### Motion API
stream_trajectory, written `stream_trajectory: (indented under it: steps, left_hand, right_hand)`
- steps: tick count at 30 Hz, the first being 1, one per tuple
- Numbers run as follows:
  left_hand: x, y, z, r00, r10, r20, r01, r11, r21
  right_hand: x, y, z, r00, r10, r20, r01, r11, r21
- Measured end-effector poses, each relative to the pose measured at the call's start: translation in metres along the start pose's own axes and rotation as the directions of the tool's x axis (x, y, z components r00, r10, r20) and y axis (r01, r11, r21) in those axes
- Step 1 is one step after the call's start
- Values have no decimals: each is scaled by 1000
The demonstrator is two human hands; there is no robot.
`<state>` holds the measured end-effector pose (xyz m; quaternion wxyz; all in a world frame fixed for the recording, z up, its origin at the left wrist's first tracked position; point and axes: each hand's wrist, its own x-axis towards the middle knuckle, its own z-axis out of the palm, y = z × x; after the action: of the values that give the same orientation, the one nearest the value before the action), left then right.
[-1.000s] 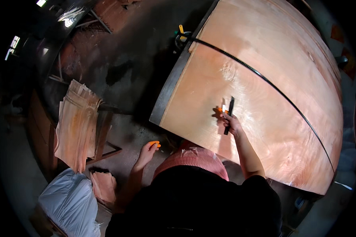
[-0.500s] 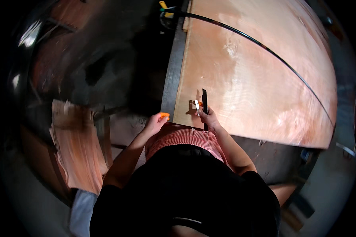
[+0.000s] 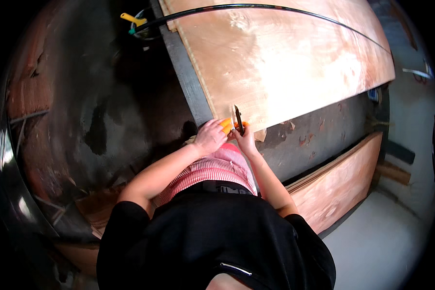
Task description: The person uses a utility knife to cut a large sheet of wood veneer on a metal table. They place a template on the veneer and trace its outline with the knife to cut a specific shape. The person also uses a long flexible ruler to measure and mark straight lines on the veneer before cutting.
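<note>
A large thin sheet of pale wood veneer (image 3: pixel 295 58) lies on a dark metal table (image 3: pixel 188 87). My right hand (image 3: pixel 245 137) grips a dark narrow blade tool (image 3: pixel 238 118) that stands on the sheet's near corner. My left hand (image 3: pixel 210 136), with orange fingertip covers, is at the same corner, fingers pressed on the sheet's edge beside the tool. A black cable (image 3: pixel 275 9) arcs across the far part of the sheet.
A yellow-handled tool (image 3: pixel 133 19) lies at the table's far left end. More veneer sheets (image 3: pixel 343 183) are stacked low at my right, next to a pale floor (image 3: pixel 386 241). Dark stained floor and scrap veneer (image 3: pixel 101 208) lie to my left.
The view swung so the sheet's near corner now sits right before me. My left hand came up from my side to the sheet's edge, joining the right hand and its tool.
</note>
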<state>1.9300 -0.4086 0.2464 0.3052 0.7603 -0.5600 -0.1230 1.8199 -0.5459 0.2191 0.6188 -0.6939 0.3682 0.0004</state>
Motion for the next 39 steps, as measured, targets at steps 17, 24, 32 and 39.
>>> stream_trajectory:
  steps: [17, 24, 32, 39]
  left_hand:
    - [18, -9, -7, 814, 113, 570, -172, 984, 51]
    - [44, -161, -121, 935, -119, -333, 250, 889, 383]
    - [71, -280, -192, 938, -344, 35, 332, 924, 187]
    - [42, -341, -282, 905, -402, 137, 423, 884, -199]
  right_hand:
    - [-140, 81, 8, 781, 362, -509, -225, 923, 312]
    - [-147, 15, 53, 850, 282, -446, -178, 949, 260]
    - [14, -121, 126, 876, -264, -403, 136, 938, -318]
    - [205, -334, 226, 859, -495, 129, 442, 591, -675]
